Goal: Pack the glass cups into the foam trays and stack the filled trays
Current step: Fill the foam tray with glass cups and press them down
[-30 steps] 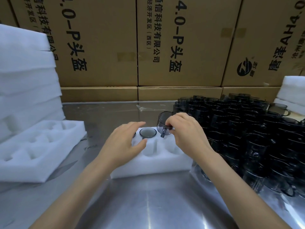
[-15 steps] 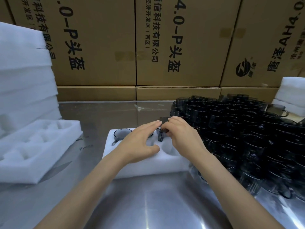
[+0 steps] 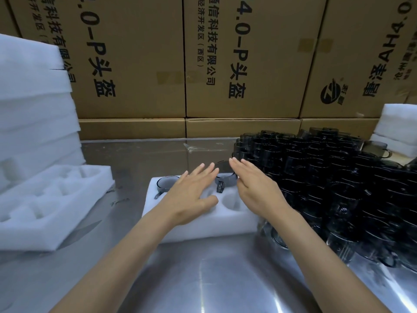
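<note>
A white foam tray (image 3: 198,224) lies on the steel table in front of me. A smoked glass cup (image 3: 165,183) sits in its far left pocket and another cup (image 3: 224,178) sits in the far right pocket, handle toward me. My left hand (image 3: 191,195) lies flat over the tray's middle, fingers straight, fingertips beside the right cup. My right hand (image 3: 255,188) hovers flat at that cup's right side with straight fingers and grips nothing. A pocket (image 3: 232,201) near my right hand is bare.
A large heap of dark glass cups (image 3: 327,184) fills the table's right side. An unfilled foam tray (image 3: 52,204) and a tall foam stack (image 3: 33,114) stand at left. More foam (image 3: 399,125) sits far right. Cardboard boxes (image 3: 225,64) wall the back.
My right hand set the cup into the far right pocket and let go. Both hands have opened flat, and my left hand slid right across the tray.
</note>
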`<state>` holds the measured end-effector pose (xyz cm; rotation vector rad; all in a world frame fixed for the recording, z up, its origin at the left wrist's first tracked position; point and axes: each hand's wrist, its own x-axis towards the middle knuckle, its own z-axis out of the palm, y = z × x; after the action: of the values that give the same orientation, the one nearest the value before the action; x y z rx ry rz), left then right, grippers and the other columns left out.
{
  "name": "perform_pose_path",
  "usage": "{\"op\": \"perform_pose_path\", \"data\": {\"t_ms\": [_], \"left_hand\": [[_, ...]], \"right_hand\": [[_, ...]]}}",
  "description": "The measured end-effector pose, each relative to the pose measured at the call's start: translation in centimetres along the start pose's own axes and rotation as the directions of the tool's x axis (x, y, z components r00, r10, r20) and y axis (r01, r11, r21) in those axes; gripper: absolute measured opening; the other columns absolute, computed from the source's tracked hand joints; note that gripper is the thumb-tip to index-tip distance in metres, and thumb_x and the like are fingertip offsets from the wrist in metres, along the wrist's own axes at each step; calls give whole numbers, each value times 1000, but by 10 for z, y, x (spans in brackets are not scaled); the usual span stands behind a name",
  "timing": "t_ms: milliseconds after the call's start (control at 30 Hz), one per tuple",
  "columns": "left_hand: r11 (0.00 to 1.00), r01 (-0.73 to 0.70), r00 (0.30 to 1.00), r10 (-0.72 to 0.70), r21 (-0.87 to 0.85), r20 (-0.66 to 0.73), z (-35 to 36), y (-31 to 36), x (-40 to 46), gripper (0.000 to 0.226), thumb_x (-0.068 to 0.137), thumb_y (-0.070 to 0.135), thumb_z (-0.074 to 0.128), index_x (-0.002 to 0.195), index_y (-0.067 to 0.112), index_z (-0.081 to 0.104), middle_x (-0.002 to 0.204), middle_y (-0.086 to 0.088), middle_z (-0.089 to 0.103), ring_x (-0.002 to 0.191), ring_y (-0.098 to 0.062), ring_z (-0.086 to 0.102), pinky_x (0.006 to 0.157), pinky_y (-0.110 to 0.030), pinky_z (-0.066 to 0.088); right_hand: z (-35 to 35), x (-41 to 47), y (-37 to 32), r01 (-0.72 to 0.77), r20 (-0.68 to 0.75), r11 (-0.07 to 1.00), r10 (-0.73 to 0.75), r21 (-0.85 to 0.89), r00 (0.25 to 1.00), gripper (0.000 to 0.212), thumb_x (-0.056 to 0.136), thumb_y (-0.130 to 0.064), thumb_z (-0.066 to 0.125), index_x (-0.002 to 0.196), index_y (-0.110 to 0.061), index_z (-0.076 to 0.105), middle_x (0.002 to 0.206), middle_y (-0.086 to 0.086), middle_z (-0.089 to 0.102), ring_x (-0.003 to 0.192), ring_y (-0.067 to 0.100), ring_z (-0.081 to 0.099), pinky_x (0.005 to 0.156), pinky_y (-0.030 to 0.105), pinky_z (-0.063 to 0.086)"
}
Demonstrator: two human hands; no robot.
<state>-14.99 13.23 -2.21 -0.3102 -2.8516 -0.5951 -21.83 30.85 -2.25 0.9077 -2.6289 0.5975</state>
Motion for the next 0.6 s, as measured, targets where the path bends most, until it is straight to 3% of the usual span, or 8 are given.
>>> {"op": "perform_pose_path", "data": {"t_ms": [133,333,467,600], "left_hand": [[999,36,998,-38,27,57,0,-1,1,78,74,43,27,150,32,16,157,18,3,144,-1,-2,116,-33,-4],[999,26,998,-28,41,52,3,-1,0,78,74,43,27,151,32,13,157,19,1,144,0,-3,116,-31,-5],[999,-1,997,-1,35,77,4,2,0,78,74,42,26,150,33,13,157,19,5,144,-1,-1,115,-30,-4],[998,6,998,-9,60,61,2,2,1,77,73,43,26,149,33,19,156,19,12,144,-2,2,117,-32,-2]], "right_hand": [[-3,2,-4,-39,12,999,39,-15,999,51,99,-14,27,148,-28,27,154,-16,25,142,5,18,105,25,27],[-3,1,-12,-131,6,991,132,-31,991,51,98,-17,28,147,-31,30,151,-14,32,125,28,48,88,38,41],[2,0,-6,-222,71,967,232,-122,970,50,98,-18,28,147,-28,30,135,3,54,112,33,54,73,35,35],[5,1,-9,-241,99,957,259,-158,961,48,98,-19,29,146,-26,31,130,4,56,110,31,55,72,34,33]]}}
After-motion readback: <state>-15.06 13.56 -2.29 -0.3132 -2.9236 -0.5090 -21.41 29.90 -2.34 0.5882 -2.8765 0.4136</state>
